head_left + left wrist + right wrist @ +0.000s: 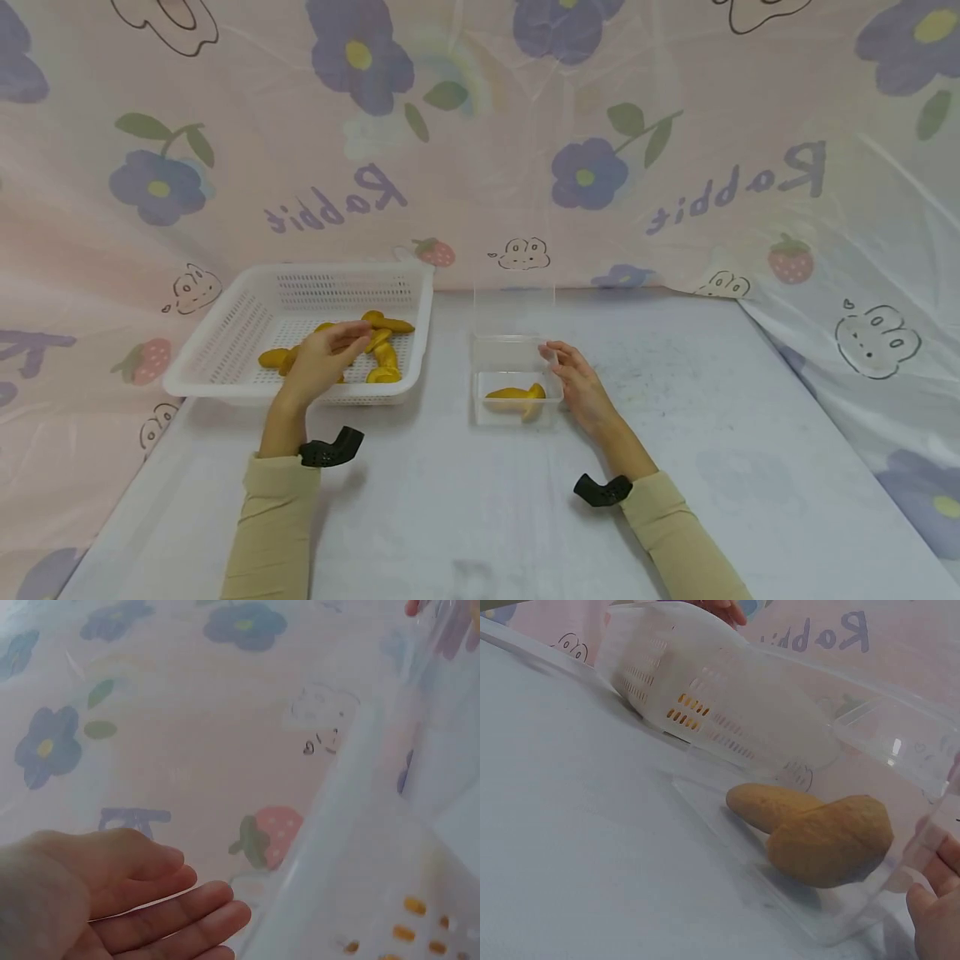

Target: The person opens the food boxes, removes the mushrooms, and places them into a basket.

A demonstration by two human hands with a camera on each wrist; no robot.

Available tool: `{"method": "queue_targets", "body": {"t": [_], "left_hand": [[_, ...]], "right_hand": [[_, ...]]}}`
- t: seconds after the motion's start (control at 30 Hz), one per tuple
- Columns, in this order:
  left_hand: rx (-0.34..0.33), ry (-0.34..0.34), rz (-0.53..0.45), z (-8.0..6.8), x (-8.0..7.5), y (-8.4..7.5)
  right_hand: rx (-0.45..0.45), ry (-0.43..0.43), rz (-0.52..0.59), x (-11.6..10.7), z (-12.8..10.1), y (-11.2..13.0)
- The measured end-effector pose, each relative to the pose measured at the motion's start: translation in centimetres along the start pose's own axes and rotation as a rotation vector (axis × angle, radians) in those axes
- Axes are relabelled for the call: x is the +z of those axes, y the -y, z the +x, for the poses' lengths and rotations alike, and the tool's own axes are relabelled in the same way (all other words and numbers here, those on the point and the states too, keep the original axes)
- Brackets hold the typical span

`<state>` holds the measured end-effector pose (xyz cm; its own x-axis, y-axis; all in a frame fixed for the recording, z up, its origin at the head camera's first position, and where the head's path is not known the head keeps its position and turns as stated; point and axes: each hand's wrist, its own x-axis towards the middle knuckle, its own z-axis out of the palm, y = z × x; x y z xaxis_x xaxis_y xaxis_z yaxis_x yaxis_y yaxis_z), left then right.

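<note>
Over white basket [225, 350], left hand [324, 357] relaxed, empty, yellow pieces [384, 354] just beyond.

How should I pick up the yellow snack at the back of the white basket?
Pinch the yellow snack across its narrow middle, coming straight down from above. It lies flat and long, and the white basket has walls blocking the sides. The left hand hovers just in front of it.

Beige long sleeves [273, 525] and a black wrist mount [331, 450] on each arm.
</note>
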<state>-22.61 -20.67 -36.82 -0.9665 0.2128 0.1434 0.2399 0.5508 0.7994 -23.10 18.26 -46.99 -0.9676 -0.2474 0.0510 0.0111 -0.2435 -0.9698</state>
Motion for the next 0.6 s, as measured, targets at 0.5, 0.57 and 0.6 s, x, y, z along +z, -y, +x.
{"method": "queue_targets", "body": {"t": [0.5, 0.57, 0.6], "left_hand": [[0.150, 0.084, -0.120, 0.5, 4.0, -3.0], [0.178, 0.101, -0.122, 0.7, 4.6, -3.6], [0.194, 0.105, -0.119, 0.8, 4.9, -3.9]], "right_hand": [[0.004, -0.002, 0.004, -0.2, 0.0, -0.3], [-0.003, -0.003, 0.006, -0.2, 0.1, -0.3], [-0.007, -0.004, 0.006, -0.2, 0.1, -0.3]]}}
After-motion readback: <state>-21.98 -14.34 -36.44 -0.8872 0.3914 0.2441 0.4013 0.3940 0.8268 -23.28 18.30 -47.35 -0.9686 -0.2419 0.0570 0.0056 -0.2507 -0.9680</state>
